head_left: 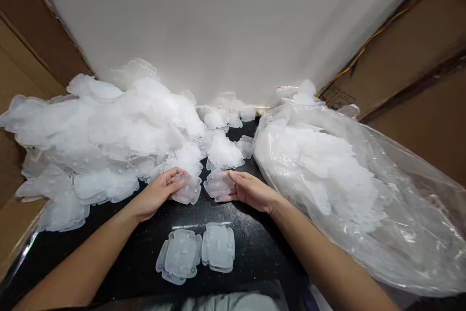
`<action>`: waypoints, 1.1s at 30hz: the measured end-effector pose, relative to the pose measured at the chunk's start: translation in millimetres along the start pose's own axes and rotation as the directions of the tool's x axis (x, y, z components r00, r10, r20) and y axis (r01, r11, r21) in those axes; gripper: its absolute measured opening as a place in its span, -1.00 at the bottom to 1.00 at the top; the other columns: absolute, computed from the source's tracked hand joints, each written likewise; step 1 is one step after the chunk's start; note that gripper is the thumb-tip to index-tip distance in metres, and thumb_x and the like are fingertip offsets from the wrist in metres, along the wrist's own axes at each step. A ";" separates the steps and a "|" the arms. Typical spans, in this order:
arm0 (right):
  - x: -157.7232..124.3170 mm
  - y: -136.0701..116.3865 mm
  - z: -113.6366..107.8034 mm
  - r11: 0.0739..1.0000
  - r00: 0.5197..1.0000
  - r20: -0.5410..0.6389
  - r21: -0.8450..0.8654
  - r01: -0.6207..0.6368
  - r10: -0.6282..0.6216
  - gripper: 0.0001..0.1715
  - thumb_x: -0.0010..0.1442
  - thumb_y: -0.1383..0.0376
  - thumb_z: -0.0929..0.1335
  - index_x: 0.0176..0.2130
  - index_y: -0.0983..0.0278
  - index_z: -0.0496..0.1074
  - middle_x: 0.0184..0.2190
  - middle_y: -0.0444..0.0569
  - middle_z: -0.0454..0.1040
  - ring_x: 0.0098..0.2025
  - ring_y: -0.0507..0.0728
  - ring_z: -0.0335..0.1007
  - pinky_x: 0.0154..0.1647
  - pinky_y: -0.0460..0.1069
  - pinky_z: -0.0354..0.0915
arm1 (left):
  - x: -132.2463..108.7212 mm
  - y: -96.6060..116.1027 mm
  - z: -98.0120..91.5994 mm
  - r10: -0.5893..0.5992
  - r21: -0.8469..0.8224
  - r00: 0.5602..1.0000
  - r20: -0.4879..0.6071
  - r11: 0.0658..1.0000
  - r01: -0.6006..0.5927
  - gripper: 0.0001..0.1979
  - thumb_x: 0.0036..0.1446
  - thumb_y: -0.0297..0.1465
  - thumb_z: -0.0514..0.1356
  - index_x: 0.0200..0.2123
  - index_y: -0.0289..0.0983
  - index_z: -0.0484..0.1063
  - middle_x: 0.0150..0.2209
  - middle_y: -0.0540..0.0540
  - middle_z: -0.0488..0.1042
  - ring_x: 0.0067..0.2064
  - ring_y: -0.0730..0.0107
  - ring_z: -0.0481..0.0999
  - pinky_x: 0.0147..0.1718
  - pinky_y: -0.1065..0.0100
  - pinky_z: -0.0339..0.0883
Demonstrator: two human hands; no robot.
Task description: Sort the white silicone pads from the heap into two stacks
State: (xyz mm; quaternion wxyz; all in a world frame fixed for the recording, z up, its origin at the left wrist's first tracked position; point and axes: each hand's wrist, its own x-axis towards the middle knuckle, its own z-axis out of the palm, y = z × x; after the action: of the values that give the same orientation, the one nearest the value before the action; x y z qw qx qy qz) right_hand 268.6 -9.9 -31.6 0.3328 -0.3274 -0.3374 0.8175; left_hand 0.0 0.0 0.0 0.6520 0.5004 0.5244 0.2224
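Note:
Between the thumb and fingers of my left hand [162, 190] is a translucent plastic piece [188, 189], flat with rounded, notched corners. My right hand [248, 189] pinches a similar clear plastic piece [218, 185] by its right edge. The two pieces are held side by side with a narrow gap between them. Nearer to me, two small stacks of the same kind lie on the black table: a left stack [183, 253], with pieces fanned out of line, and a neater right stack [218, 247].
A big heap of loose plastic pieces [109, 131] covers the table's left side. Smaller clusters [224, 151] lie beyond my hands. On the right is a clear plastic bag [400, 233] full of more pieces. Cardboard [411, 54] and a pale wall [218, 24] enclose the black table [127, 253].

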 end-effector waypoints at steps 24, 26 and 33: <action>-0.4 3.8 -2.5 0.999 1.000 0.021 0.038 0.013 -0.014 -0.49 0.22 -0.05 0.35 -0.16 0.35 0.48 -0.29 0.07 0.62 -0.24 0.15 0.59 -0.14 0.07 0.48 | -3.8 9.4 3.5 -0.040 -0.278 0.980 0.196 0.956 0.094 -0.33 0.18 0.14 -0.01 0.00 -0.33 0.37 -0.06 -0.37 0.57 -0.13 -0.01 0.62 -0.14 0.07 0.43; -0.9 3.9 -2.0 1.000 1.000 0.009 0.025 0.012 -0.012 -0.49 0.23 -0.05 0.34 -0.16 0.35 0.48 -0.29 0.07 0.61 -0.24 0.15 0.59 -0.13 0.07 0.48 | -4.6 10.0 3.3 -0.034 -0.280 0.980 0.195 0.956 0.088 -0.33 0.19 0.14 -0.02 0.00 -0.33 0.37 -0.06 -0.38 0.57 -0.14 0.00 0.62 -0.14 0.07 0.43; -5.9 1.4 -1.5 1.000 1.000 0.001 -0.015 0.013 -0.013 -0.48 0.21 -0.06 0.36 -0.16 0.34 0.50 -0.27 0.07 0.62 -0.24 0.13 0.59 -0.13 0.05 0.48 | -5.6 8.0 -0.6 -0.016 -0.256 0.979 0.205 0.964 0.069 -0.29 0.15 0.18 -0.02 0.02 -0.32 0.36 -0.04 -0.40 0.56 -0.10 -0.06 0.61 -0.11 0.02 0.41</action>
State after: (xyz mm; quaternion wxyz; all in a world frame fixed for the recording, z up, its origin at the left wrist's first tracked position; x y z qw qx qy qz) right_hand 272.7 -14.7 -31.8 0.3355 -0.3271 -0.3457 0.8129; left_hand -0.7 -1.1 9.7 0.7666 0.4186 0.4325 0.2238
